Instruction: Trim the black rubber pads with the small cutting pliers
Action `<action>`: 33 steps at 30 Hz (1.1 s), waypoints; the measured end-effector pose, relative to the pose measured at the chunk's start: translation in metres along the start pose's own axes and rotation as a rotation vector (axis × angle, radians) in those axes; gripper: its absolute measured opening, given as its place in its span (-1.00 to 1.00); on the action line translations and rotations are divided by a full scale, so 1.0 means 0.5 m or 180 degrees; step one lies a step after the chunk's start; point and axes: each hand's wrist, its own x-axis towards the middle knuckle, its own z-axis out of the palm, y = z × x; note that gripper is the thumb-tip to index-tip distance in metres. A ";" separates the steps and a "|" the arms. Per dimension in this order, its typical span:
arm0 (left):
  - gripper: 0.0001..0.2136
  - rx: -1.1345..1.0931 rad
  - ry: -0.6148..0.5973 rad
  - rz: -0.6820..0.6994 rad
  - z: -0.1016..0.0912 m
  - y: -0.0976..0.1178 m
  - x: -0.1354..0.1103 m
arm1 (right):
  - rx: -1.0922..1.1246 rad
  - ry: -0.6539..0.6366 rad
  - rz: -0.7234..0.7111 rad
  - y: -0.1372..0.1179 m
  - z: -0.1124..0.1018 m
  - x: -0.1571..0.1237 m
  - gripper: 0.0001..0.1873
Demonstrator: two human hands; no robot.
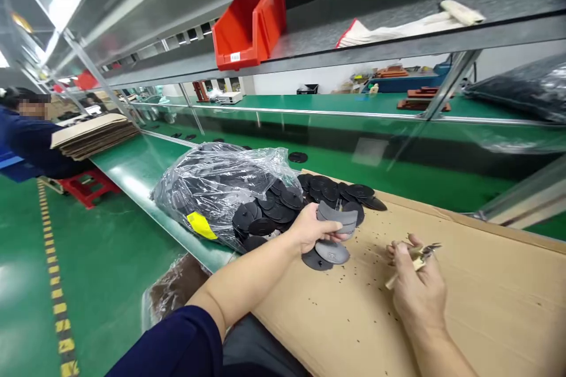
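My left hand (312, 228) grips a few curved dark plastic discs (338, 218), thumb on top. Just beneath it, a grey oval disc (332, 252) with a raised mark overlaps a black disc (316, 260) on the cardboard sheet (486, 306). In my right hand (418, 283) is a pair of cutting pliers (428, 252) with pale handles; its metal jaws point up and away from the discs. Left of my left hand lies a heap of black discs (265, 212), spilling from a clear plastic bag (212, 171). More black discs (327, 188) lie behind the hand.
Small dark scraps (349, 300) are scattered over the cardboard. A red bin (252, 23) and a white glove (398, 29) sit on the shelf above. Stacked cardboard (95, 132) stands at the bench's far left, near a seated person (30, 135). A yellow label (202, 225) marks the bag.
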 end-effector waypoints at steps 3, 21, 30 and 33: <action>-0.51 -0.0079 0.0116 0.0299 -0.021 -0.020 -0.016 | -0.0197 -0.0069 -0.0293 -0.009 -0.001 -0.008 -0.61; -0.65 -0.0502 -0.0191 -0.0459 -0.032 -0.045 -0.027 | -0.1557 -0.0939 -0.2143 -0.031 -0.005 -0.034 -0.60; -0.63 -0.0396 -0.0290 -0.0533 -0.027 -0.039 -0.035 | -0.1735 -0.1058 -0.2070 -0.038 -0.006 -0.040 -0.61; -0.61 -0.0382 -0.0330 -0.0515 -0.027 -0.038 -0.036 | -0.1778 -0.1097 -0.2030 -0.036 -0.007 -0.041 -0.62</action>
